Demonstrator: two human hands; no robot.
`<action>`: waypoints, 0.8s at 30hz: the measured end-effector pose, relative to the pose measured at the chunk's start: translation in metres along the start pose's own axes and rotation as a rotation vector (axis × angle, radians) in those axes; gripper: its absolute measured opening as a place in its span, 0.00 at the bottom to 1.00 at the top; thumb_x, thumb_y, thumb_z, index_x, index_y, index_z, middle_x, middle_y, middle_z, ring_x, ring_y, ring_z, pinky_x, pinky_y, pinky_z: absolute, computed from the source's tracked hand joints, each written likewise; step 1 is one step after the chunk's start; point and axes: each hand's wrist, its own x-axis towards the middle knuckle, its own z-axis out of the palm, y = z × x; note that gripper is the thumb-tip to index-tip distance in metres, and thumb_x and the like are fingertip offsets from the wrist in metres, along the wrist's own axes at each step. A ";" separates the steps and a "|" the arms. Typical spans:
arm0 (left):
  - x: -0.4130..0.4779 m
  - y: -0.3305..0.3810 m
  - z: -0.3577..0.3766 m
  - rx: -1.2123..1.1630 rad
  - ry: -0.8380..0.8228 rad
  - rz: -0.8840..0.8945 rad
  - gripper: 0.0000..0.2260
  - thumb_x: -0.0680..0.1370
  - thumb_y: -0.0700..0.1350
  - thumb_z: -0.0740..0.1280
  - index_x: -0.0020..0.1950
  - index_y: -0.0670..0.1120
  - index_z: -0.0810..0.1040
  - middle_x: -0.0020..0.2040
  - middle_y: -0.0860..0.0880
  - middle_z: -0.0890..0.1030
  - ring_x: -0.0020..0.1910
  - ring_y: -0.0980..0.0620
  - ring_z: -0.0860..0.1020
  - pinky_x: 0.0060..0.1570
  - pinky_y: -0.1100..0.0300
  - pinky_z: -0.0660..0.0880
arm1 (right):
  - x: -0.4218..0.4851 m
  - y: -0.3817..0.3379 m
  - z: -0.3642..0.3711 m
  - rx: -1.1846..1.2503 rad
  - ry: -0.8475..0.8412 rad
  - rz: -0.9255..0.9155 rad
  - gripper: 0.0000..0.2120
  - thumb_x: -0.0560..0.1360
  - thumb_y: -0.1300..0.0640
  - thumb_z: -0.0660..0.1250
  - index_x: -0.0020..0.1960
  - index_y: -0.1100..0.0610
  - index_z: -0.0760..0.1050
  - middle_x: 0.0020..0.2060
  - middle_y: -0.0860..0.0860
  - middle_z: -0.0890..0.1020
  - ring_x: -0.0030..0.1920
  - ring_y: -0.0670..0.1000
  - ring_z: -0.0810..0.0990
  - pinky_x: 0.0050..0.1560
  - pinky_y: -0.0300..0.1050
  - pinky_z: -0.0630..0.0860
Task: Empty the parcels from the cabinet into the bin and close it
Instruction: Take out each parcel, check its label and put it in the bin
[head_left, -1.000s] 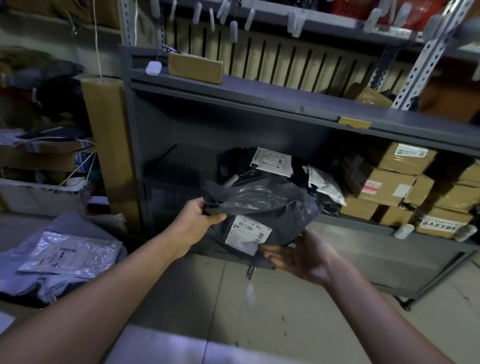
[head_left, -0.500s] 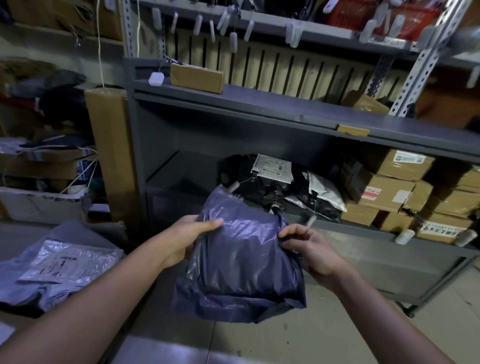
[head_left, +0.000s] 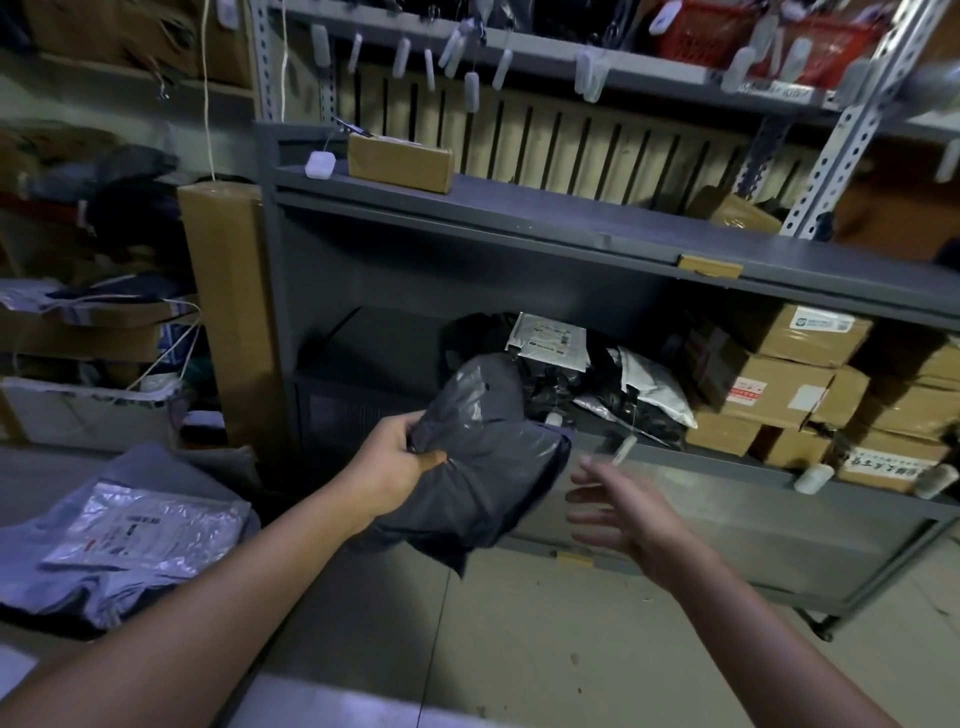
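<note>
the left hand (head_left: 387, 465) holds a parcel (head_left: 485, 467) before the cabinet (head_left: 519, 228), the right hand (head_left: 621, 512) just right of it; bagged parcels (head_left: 566, 384) lie inside, boxes (head_left: 789, 384) stacked to their right

Grey metal cabinet (head_left: 519, 244): its top carries a flat brown cardboard box (head_left: 399, 162), with a small white device (head_left: 319, 165) at the box's nine o'clock. The lower shelf (head_left: 363, 358) holds black and white plastic mailer bags (head_left: 597, 384), with stacked brown cartons (head_left: 779, 384) at their three o'clock.

There is one view only, a wide-angle camera on the person's head. It looks forward and down, close to the grey metal cabinet (head_left: 519, 244). The floor (head_left: 519, 623) fills the lower frame.
</note>
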 end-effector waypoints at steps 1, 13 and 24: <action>-0.001 0.002 0.000 0.015 -0.005 0.026 0.15 0.78 0.30 0.67 0.49 0.52 0.82 0.43 0.58 0.85 0.47 0.63 0.82 0.44 0.71 0.76 | -0.001 -0.001 0.001 0.056 -0.025 0.074 0.21 0.79 0.43 0.63 0.55 0.61 0.77 0.50 0.60 0.84 0.46 0.59 0.84 0.48 0.55 0.82; -0.004 0.002 0.008 0.037 -0.042 0.083 0.21 0.73 0.18 0.56 0.43 0.40 0.81 0.44 0.47 0.83 0.42 0.55 0.81 0.42 0.71 0.77 | -0.002 0.003 0.017 0.575 -0.190 0.320 0.05 0.78 0.66 0.62 0.46 0.64 0.76 0.34 0.61 0.83 0.29 0.54 0.83 0.27 0.45 0.81; 0.002 -0.020 -0.007 -0.306 -0.100 -0.585 0.21 0.81 0.50 0.66 0.71 0.42 0.73 0.61 0.39 0.81 0.57 0.39 0.81 0.57 0.40 0.77 | 0.001 -0.011 -0.001 0.548 -0.331 -0.072 0.18 0.74 0.75 0.59 0.55 0.57 0.78 0.46 0.58 0.85 0.37 0.53 0.84 0.33 0.46 0.82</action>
